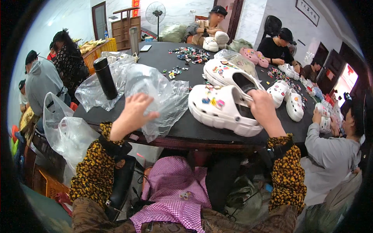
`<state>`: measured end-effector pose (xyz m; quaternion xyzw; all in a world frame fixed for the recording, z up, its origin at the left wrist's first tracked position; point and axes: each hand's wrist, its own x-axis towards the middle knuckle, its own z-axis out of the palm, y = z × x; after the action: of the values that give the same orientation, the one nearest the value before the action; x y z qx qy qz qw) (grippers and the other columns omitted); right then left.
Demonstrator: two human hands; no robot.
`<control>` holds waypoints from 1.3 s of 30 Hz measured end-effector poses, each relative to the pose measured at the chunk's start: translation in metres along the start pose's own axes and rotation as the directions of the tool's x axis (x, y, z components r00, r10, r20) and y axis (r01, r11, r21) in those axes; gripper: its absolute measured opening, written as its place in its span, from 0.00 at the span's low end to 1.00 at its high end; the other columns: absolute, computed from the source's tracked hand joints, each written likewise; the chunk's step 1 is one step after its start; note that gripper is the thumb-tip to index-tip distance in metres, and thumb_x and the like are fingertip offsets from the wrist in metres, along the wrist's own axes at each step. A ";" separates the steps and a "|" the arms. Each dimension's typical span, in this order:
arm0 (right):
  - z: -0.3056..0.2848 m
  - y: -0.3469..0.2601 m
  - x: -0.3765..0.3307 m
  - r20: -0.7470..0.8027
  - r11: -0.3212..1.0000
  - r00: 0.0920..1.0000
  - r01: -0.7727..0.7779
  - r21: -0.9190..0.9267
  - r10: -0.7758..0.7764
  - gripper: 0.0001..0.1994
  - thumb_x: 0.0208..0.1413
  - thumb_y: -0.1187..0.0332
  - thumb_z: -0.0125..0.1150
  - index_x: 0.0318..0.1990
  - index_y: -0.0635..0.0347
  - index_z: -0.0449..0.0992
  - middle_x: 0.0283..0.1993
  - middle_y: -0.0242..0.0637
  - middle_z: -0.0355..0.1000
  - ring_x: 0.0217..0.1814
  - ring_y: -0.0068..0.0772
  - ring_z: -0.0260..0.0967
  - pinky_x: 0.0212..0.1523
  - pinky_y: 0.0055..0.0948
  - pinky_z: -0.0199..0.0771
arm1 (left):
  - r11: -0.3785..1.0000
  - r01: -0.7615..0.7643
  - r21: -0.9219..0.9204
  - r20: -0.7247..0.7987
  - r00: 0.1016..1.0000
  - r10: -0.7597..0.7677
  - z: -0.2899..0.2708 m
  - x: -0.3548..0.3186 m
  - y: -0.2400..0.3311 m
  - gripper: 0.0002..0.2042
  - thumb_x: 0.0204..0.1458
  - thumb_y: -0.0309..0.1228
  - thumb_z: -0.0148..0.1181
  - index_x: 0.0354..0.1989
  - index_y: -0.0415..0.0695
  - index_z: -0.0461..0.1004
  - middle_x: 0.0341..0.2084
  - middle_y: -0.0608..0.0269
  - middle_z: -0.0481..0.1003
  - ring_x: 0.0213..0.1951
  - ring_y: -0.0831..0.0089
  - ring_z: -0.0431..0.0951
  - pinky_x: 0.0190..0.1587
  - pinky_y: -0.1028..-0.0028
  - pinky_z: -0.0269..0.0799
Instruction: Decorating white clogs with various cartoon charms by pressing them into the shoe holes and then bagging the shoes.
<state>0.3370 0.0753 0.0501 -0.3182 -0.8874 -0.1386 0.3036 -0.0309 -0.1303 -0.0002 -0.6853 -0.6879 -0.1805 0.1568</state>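
Broadly, one black table (155, 58) spans mid-frame, its near edge bare between clear plastic (142, 79) centre-left and two white clogs (215, 106) right of centre. The right hand (265, 108), fingers curled, grips the clogs' heel end; the left hand (132, 114), fingers spread, meets the plastic, perhaps. One black bottle (105, 77) stands upper left.

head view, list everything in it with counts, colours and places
near clogs: two, white, at right hand
farther clogs: several, white or pink, around table
charms: many, multicoloured, tabletop
plastic bags: several, clear, mostly left
bottle: one, black, among bags
flask: one, grey, table's far edge
table: one, black, centre
fan: one, grey, back
other people: several, varied clothing, around room
checked cloth: one, purple-white, lap
left hand: one, bare, by bags
right hand: one, bare, gripping near clogs
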 end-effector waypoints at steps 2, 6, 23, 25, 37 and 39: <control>0.015 -0.004 0.011 0.024 0.996 0.998 -0.052 0.079 0.050 0.09 0.43 0.72 0.56 0.35 0.62 0.74 0.35 0.47 0.72 0.43 0.51 0.68 0.46 0.45 0.66 | 0.999 -0.053 -0.007 0.077 0.996 0.054 0.014 -0.003 0.003 0.25 0.48 0.44 0.62 0.52 0.42 0.70 0.53 0.50 0.68 0.59 0.51 0.63 0.60 0.58 0.53; 0.035 -0.015 0.018 0.185 0.981 0.965 -0.191 0.016 0.185 0.10 0.45 0.70 0.56 0.36 0.63 0.74 0.39 0.50 0.73 0.45 0.53 0.70 0.46 0.46 0.68 | 0.998 -0.057 -0.019 0.209 0.976 0.060 0.024 0.003 -0.004 0.25 0.47 0.45 0.62 0.50 0.41 0.71 0.50 0.50 0.69 0.56 0.51 0.65 0.58 0.57 0.55; 0.030 -0.032 0.032 0.246 0.954 0.932 -0.292 0.073 0.267 0.13 0.43 0.67 0.59 0.37 0.65 0.75 0.36 0.53 0.74 0.43 0.53 0.72 0.45 0.44 0.69 | 0.999 -0.037 -0.036 0.052 0.998 0.039 -0.024 0.004 0.008 0.20 0.46 0.38 0.65 0.45 0.43 0.72 0.43 0.53 0.69 0.49 0.52 0.68 0.51 0.61 0.62; 0.026 -0.033 0.035 0.169 0.940 0.944 -0.309 0.145 0.285 0.13 0.43 0.67 0.59 0.36 0.65 0.75 0.35 0.53 0.74 0.42 0.53 0.72 0.44 0.44 0.70 | 0.992 -0.118 -0.033 -0.165 0.980 0.111 -0.030 0.006 0.019 0.18 0.46 0.34 0.65 0.44 0.41 0.72 0.42 0.51 0.69 0.46 0.51 0.69 0.49 0.63 0.66; 0.014 -0.119 0.023 -0.110 0.851 0.965 -0.152 0.503 0.237 0.10 0.47 0.74 0.56 0.39 0.63 0.73 0.36 0.47 0.73 0.37 0.49 0.71 0.40 0.40 0.70 | 0.315 0.388 -0.866 0.400 0.916 -0.028 -0.003 0.014 0.087 0.26 0.61 0.43 0.47 0.58 0.32 0.60 0.41 0.56 0.72 0.36 0.71 0.76 0.38 0.73 0.75; 0.017 -0.138 0.010 -0.204 0.864 0.967 -0.032 0.502 0.155 0.10 0.48 0.76 0.56 0.39 0.59 0.72 0.35 0.43 0.71 0.35 0.47 0.70 0.37 0.40 0.70 | 0.008 0.534 -0.846 0.532 0.844 -0.067 0.003 0.013 0.090 0.24 0.58 0.45 0.52 0.51 0.35 0.65 0.40 0.54 0.74 0.37 0.70 0.76 0.39 0.73 0.74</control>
<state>0.2339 -0.0174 0.0355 -0.2538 -0.8337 0.0713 0.4852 0.0588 -0.1173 0.0062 -0.4579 -0.5293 -0.4998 -0.5102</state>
